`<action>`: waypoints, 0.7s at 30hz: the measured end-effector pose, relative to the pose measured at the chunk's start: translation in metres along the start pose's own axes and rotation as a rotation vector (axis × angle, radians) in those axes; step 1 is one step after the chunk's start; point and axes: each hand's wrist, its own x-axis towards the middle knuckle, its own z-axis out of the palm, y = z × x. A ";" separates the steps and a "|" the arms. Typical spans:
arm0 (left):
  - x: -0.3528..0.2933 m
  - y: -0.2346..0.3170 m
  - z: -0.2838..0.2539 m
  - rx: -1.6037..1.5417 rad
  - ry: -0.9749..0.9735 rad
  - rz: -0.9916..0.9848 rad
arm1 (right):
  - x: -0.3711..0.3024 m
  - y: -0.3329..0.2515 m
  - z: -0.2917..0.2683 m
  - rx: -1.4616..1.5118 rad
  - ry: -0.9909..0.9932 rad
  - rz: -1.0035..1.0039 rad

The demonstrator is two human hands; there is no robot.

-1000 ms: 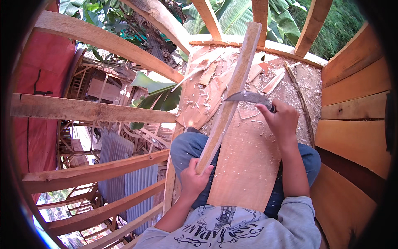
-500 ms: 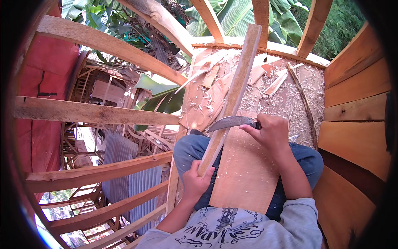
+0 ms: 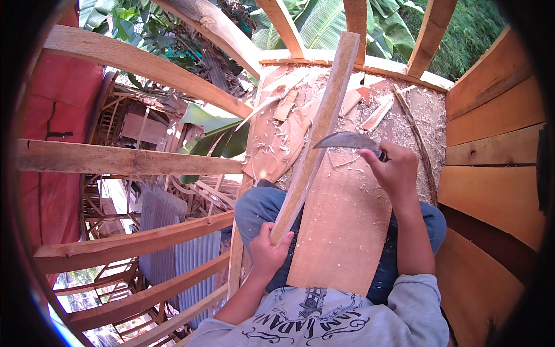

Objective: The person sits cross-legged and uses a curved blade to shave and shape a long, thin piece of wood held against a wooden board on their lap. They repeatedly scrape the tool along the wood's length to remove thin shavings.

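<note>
My left hand (image 3: 269, 250) is closed round the near end of a long wooden strip (image 3: 315, 139), which slants up and away to the far side of the floor. In my right hand (image 3: 395, 170) is the dark handle of a curved knife (image 3: 348, 140). Its blade points left, and the tip overlaps the strip's right edge; whether it touches the wood I cannot tell. A flat wooden board (image 3: 344, 231) lies between my bent legs, under my arms, with bits of shavings on it.
Curled shavings (image 3: 283, 136) and offcuts cover the far floor. A thin dark stick (image 3: 417, 139) lies at the right, near the plank wall (image 3: 491, 191). Open wooden rails (image 3: 133, 159) run along the left, with corrugated sheets (image 3: 199, 266) lower down beyond them.
My right hand and the knife have moved right and slightly up, so the blade crosses less of the strip. My left hand still grips the strip's near end.
</note>
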 end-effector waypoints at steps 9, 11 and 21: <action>0.001 -0.002 -0.002 -0.054 -0.040 -0.036 | 0.030 0.049 -0.023 -0.163 0.059 0.325; 0.001 -0.002 -0.002 -0.032 -0.040 -0.015 | 0.031 0.063 -0.041 -0.153 0.096 0.376; 0.005 0.001 -0.008 -0.027 -0.077 -0.003 | -0.054 -0.019 0.018 0.129 -0.311 -0.205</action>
